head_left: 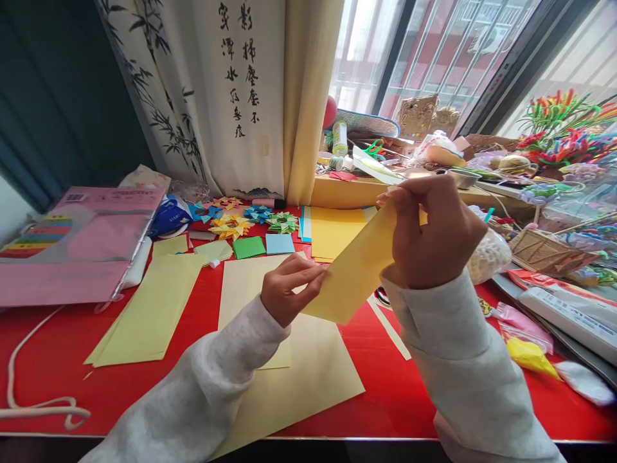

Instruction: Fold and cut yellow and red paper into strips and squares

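Note:
A yellow strip of paper [359,273] is held up at a slant above the desk. My left hand [290,288] pinches its lower left edge between thumb and fingers. At the upper end, my right hand [429,228] is closed on the same paper. A pale paper flap [376,166] sticks out beyond the right fingers; I cannot tell whether it belongs to the held piece. Beneath my hands lie large pale yellow sheets [318,379]. Part of a dark scissor handle [382,296] shows beside my right sleeve, along with a narrow paper strip [393,331].
Yellow paper strips [149,308] are stacked at left, near a pink paper packet [87,257]. Folded paper stars [231,225] and small green paper squares [249,247] sit at the back. Craft supplies crowd the sill and right side, including a yellow packet [533,357].

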Motion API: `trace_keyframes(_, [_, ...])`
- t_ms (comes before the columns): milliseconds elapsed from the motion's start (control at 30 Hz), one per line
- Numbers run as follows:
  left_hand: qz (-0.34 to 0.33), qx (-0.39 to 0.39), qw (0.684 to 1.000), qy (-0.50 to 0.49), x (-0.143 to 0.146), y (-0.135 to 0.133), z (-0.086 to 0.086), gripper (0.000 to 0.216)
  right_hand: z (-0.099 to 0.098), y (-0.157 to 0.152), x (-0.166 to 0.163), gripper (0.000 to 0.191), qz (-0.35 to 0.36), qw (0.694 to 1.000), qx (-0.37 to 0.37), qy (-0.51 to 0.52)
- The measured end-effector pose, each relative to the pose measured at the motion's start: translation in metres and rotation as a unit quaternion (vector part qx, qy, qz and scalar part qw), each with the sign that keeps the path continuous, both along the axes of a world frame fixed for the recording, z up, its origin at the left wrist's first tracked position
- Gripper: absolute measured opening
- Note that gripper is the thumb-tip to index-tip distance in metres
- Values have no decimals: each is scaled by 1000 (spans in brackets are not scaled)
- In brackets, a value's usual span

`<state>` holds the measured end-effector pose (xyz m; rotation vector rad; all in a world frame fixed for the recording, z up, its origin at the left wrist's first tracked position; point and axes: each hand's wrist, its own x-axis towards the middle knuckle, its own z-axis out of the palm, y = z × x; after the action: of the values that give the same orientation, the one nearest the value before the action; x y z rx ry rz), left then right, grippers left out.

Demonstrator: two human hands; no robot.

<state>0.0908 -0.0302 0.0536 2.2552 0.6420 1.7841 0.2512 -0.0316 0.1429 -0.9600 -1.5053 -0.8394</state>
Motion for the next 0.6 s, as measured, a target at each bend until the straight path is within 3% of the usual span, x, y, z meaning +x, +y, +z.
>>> trace_keyframes(433, [9, 4, 999, 37, -3, 19, -19, 15, 18, -5, 28, 15, -90, 991, 96, 33])
trace_keyframes(600, [14, -14, 999, 48, -9, 26, -22, 16, 14, -2, 29, 24, -93, 993, 76, 13])
